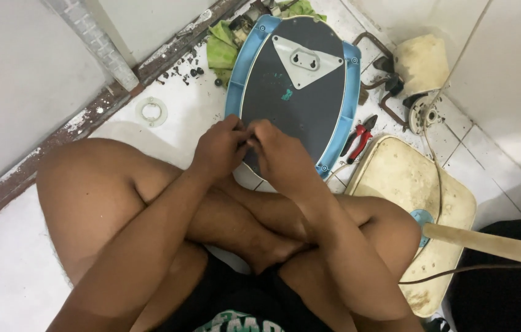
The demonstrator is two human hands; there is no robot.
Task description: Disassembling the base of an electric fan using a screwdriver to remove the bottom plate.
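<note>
On the white tiled floor (2,270) at far left lies a small white ring (152,111) near the door frame; right of it, the blue-rimmed oval base (297,92) lies flat, dark underside up, between the crossed legs and the wall. Left hand (220,147) and right hand (279,154) meet at its near edge, fingertips pinched together on something too small to identify. Further right: red-handled pliers (359,138), then a cream cover (405,203).

The blue plastic cover (292,86) has a dull dark back. Beside it, pliers (359,138) have shiny red handles on glossy white floor tiles (2,276).
</note>
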